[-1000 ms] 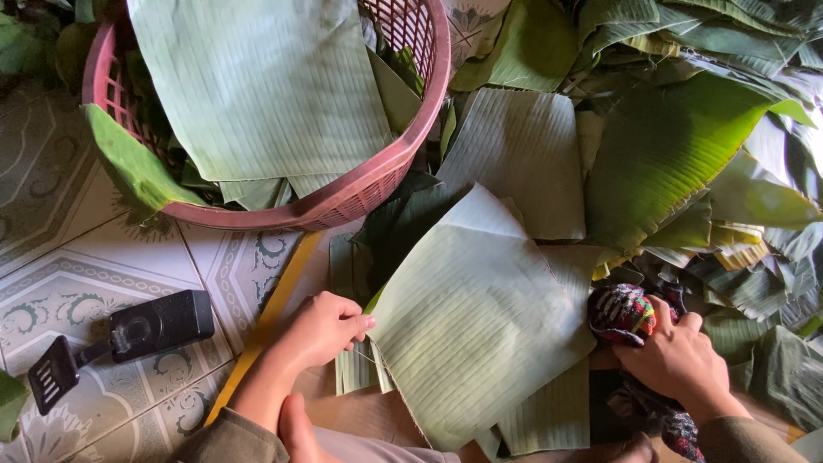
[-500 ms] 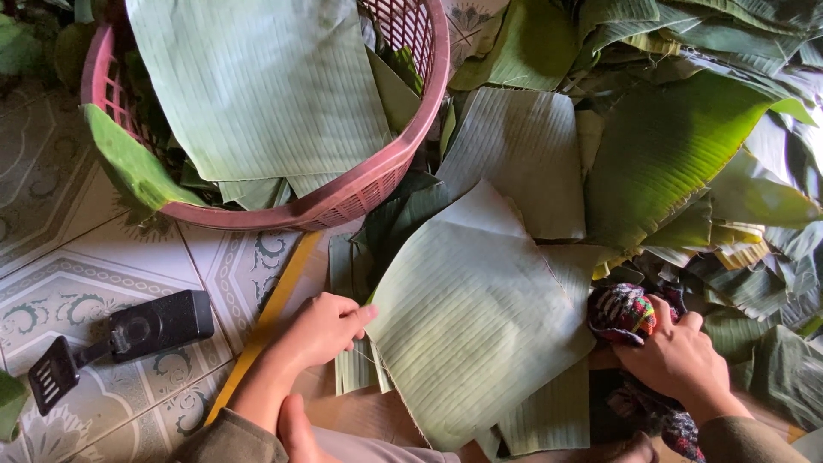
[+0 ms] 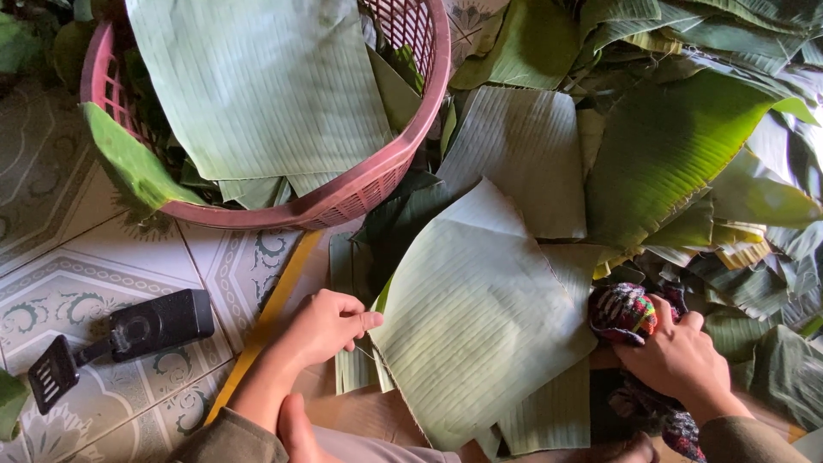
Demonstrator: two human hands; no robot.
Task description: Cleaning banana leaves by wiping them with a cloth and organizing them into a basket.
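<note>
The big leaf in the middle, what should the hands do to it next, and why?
Probably sweep the cloth leftward across the leaf. The right hand grips the bunched cloth right at the leaf's right edge, and the left hand pinches the opposite edge, pinning it flat. So the leaf seems steadied, its pale ribbed face up, for a wipe.

A cut leaf (image 3: pixel 480 317) lies on the board (image 3: pixel 274 300) between the hands, basket (image 3: pixel 377 176) of leaves behind it, device (image 3: pixel 159 324) on the floor (image 3: pixel 69 283) left, cloth (image 3: pixel 624 310) right.
</note>
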